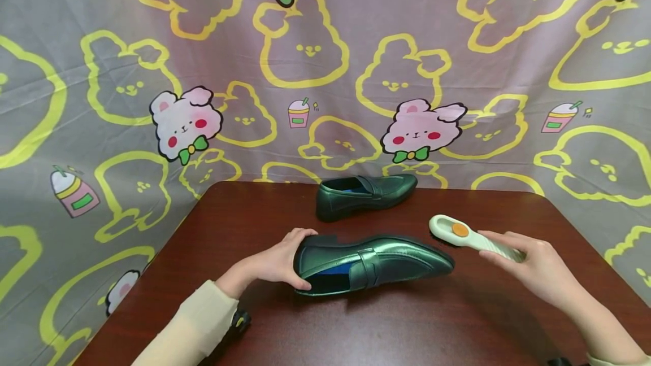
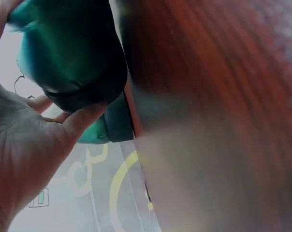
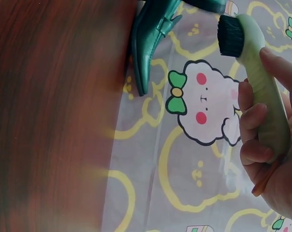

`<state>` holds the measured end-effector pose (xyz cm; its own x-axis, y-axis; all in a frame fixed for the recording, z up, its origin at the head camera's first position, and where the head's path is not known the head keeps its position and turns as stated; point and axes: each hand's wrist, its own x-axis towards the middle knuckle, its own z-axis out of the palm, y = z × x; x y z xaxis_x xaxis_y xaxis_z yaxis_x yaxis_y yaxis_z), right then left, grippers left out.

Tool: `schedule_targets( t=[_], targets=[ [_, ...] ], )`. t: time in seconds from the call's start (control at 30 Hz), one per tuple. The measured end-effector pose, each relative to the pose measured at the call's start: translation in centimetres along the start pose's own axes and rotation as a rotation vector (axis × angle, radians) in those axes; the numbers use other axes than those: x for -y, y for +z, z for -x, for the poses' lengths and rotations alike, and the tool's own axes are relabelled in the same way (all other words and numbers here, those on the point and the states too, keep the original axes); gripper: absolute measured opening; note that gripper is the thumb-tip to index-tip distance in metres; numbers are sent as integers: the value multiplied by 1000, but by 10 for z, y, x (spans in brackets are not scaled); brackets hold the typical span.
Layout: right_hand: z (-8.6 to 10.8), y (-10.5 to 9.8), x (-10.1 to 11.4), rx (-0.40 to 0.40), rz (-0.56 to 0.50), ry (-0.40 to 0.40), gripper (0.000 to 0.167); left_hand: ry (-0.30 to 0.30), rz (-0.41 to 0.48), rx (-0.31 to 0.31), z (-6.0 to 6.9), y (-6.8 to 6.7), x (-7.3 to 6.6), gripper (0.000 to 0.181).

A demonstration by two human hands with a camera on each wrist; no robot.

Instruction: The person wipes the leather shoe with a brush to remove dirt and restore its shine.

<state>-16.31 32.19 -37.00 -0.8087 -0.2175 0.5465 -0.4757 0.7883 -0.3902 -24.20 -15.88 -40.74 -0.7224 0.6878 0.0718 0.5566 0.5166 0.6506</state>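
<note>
My left hand [image 1: 277, 261] grips the heel end of a shiny dark green loafer [image 1: 407, 258], which is tilted so its blue-lined opening faces me. In the left wrist view, the fingers and thumb wrap around the loafer's heel [image 2: 73, 53]. My right hand [image 1: 539, 267] holds a pale green shoe brush [image 1: 473, 238] by its handle, just right of the loafer's toe and apart from it. An orange button sits on the brush's top. Dark bristles [image 3: 230, 36] show in the right wrist view, with my fingers curled around the handle.
A second green loafer [image 1: 366, 194] stands upright farther back on the dark reddish-brown table [image 1: 396, 326], toe pointing right. Behind the table hangs a grey cloth [image 1: 356, 89] printed with yellow outlines and cartoon animals.
</note>
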Motion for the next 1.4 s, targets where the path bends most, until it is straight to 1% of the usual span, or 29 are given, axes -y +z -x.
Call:
schedule_targets(
  t=[0.13, 0.2, 0.33, 0.43, 0.57, 0.67, 0.77, 0.83, 0.93, 1.07, 1.13, 1.27, 1.4],
  targets=[
    [1, -2, 2, 7, -9, 14, 35, 18, 28, 22, 0, 2, 2, 103],
    [1, -2, 2, 9, -8, 17, 35, 25, 38, 20, 1, 2, 1, 105],
    [0, -2, 2, 2, -6, 5, 36, -5, 36, 2, 2, 1, -2, 109],
    [0, -2, 2, -4, -3, -6, 37, -9, 25, -30, 3, 1, -3, 108],
    [0, -2, 1, -4, -5, -9, 37, 39, 28, -93, 2, 3, -3, 103],
    [0, -2, 1, -6, -7, -12, 37, 60, 36, -142, 0, 5, -3, 100],
    [0, -3, 1, -11, -6, -12, 37, 50, 40, -179, -2, 6, -3, 99],
    [1, -3, 1, -11, -9, -10, 37, 28, 57, -189, -3, 6, -5, 99],
    [1, -3, 2, -7, -14, -5, 37, 1, 89, -188, -1, 9, -6, 100],
    [2, -2, 2, 1, -21, -8, 37, 1, 103, -174, 0, 11, -7, 103],
    [1, -2, 2, 1, -21, -9, 37, -4, 92, -152, 0, 10, -8, 106],
    [1, -3, 1, -4, -22, -12, 38, -25, 72, -88, 2, 3, -13, 113],
    [1, -2, 1, -10, -20, -27, 38, -33, 80, -35, 5, -2, -13, 119]
  ],
)
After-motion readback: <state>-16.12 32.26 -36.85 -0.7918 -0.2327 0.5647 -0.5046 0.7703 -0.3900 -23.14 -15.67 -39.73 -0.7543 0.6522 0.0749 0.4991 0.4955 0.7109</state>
